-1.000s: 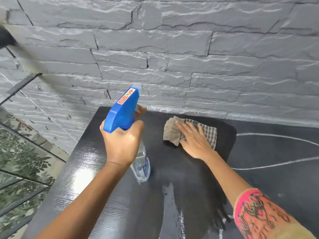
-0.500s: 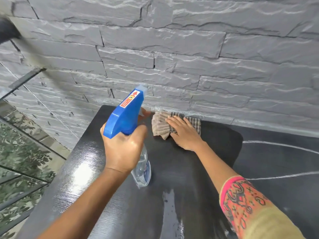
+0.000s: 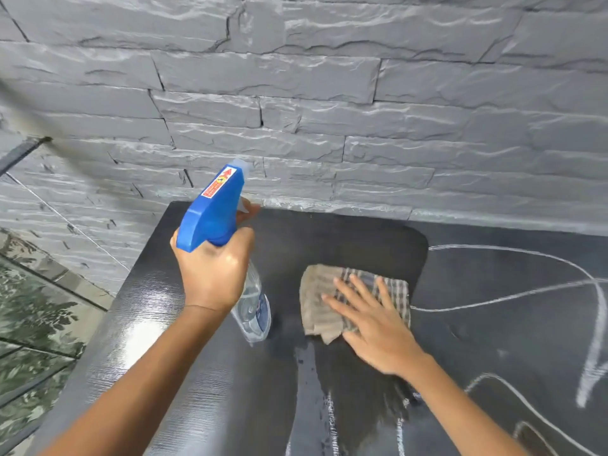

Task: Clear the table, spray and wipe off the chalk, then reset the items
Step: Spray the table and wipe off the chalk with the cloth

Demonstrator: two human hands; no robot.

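Note:
My left hand (image 3: 212, 274) grips the neck of a clear spray bottle (image 3: 253, 307) with a blue trigger head, held above the left part of the black table (image 3: 148, 307), nozzle toward the wall. My right hand (image 3: 371, 320) lies flat with fingers spread, pressing a folded checked grey-brown cloth (image 3: 319, 301) onto the tabletop. Around the cloth the surface is a darker, wet wiped patch. White chalk lines (image 3: 513, 297) cross the table's right side and run along the near edge.
A grey stone-brick wall (image 3: 329, 110) rises directly behind the table. To the left, beyond the table's edge, lies a patterned green floor (image 3: 36, 317) with a glass panel.
My right hand has slid the cloth from the far back edge near the wall toward me and to the right. The left hand and bottle have stayed about where they were.

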